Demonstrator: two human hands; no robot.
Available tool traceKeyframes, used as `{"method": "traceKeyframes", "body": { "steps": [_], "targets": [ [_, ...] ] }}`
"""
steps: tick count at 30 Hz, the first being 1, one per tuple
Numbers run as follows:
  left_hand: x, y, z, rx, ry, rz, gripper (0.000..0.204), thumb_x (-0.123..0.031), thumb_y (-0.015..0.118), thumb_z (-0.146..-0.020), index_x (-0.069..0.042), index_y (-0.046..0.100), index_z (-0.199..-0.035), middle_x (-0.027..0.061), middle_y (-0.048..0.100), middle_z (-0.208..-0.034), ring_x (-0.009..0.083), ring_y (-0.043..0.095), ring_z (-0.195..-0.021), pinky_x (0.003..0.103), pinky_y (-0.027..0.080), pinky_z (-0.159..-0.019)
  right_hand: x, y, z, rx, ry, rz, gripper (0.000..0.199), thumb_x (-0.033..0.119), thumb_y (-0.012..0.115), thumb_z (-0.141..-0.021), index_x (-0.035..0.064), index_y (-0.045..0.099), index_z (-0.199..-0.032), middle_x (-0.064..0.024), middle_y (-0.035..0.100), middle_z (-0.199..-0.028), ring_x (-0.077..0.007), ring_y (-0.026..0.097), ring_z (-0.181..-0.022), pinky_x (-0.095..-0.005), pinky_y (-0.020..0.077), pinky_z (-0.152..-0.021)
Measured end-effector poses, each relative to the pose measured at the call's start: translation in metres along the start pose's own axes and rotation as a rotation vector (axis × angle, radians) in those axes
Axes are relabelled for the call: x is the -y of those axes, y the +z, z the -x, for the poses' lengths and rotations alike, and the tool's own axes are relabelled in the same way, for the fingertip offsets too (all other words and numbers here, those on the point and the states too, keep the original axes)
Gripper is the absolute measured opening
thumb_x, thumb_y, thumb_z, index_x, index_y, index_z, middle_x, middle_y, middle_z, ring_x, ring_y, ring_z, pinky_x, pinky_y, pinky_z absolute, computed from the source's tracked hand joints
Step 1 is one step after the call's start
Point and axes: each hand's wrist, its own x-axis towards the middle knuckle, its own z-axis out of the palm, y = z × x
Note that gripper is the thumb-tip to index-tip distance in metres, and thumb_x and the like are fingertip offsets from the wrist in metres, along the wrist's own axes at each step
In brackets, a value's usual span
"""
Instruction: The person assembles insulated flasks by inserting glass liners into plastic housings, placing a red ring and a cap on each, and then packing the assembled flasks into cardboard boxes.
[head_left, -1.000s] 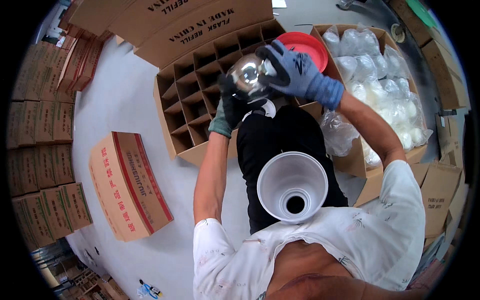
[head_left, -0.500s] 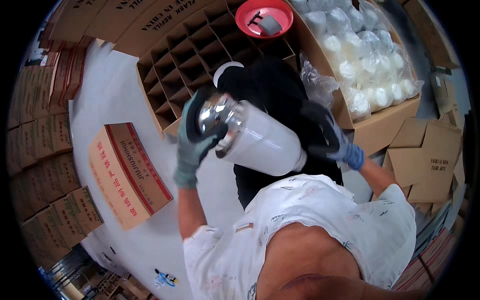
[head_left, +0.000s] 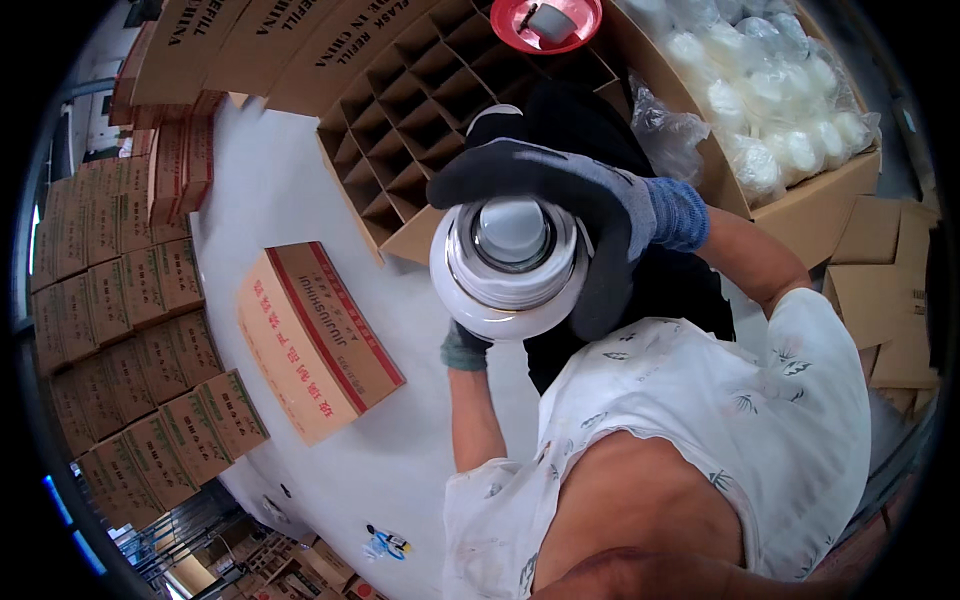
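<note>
A white vacuum flask (head_left: 508, 315) with a silvery ring at its neck is tipped so that its round top faces up at me. My right hand (head_left: 600, 205), in a grey and black glove, curves round its shoulder, the fingers along the far side and the thumb at the near right. My left hand (head_left: 465, 348), in a green-grey glove, holds the flask from underneath; the flask hides most of its fingers. A pale round piece (head_left: 512, 230) shows in the middle of the neck. The flask's lower body is out of sight.
Ahead stands a divided carton (head_left: 400, 130). A red basin (head_left: 570, 38) holding a grey object sits at its far edge. To the right, an open carton (head_left: 815, 200) holds several plastic-wrapped white pieces. A closed carton (head_left: 320, 340) lies on the floor at left, near stacked cartons (head_left: 130, 270).
The flask has turned from lying sideways to pointing its neck up at me. My right hand has moved left onto its shoulder, and my left hand has gone beneath it.
</note>
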Motion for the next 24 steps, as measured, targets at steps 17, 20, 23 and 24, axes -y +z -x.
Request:
{"method": "traceKeyframes", "body": {
  "steps": [17, 20, 23, 24],
  "targets": [
    [-0.051, 0.102, -0.008, -0.161, 0.292, -0.301, 0.045, -0.023, 0.058, -0.09, -0.006, 0.045, -0.129, 0.0097, 0.055, -0.121, 0.021, 0.052, -0.111, 0.037, 0.039, -0.099, -0.001, -0.003, -0.012, -0.295, 0.148, 0.367, 0.083, 0.031, 0.08, -0.065, 0.005, 0.041, -0.133, -0.0155, 0.055, -0.121, -0.029, 0.057, -0.105, -0.0381, 0.045, -0.095],
    [-0.048, 0.095, -0.013, -0.119, 0.236, -0.26, 0.045, -0.023, 0.059, -0.089, -0.006, 0.046, -0.129, 0.0097, 0.055, -0.121, 0.021, 0.052, -0.11, 0.037, 0.039, -0.099, -0.002, -0.01, -0.007, -0.287, 0.139, 0.31, 0.083, 0.032, 0.08, -0.064, 0.0041, 0.041, -0.132, -0.0151, 0.056, -0.118, -0.028, 0.058, -0.104, -0.0375, 0.0454, -0.094],
    [-0.043, 0.093, -0.018, -0.029, 0.161, -0.24, 0.045, -0.022, 0.059, -0.089, -0.006, 0.046, -0.129, 0.0097, 0.055, -0.12, 0.021, 0.052, -0.11, 0.037, 0.04, -0.098, -0.004, -0.015, -0.002, -0.194, 0.035, 0.293, 0.085, 0.032, 0.08, -0.062, 0.0043, 0.041, -0.132, -0.0144, 0.057, -0.112, -0.0276, 0.058, -0.102, -0.0376, 0.0454, -0.092],
    [-0.038, 0.092, -0.018, 0.006, 0.132, -0.241, 0.045, -0.022, 0.059, -0.089, -0.006, 0.046, -0.128, 0.0097, 0.055, -0.12, 0.021, 0.052, -0.11, 0.037, 0.04, -0.098, 0.005, -0.012, -0.008, -0.142, 0.035, 0.276, 0.086, 0.032, 0.081, -0.061, 0.005, 0.041, -0.133, -0.0138, 0.057, -0.113, -0.0268, 0.058, -0.102, -0.0372, 0.0449, -0.093]
  ]
}}
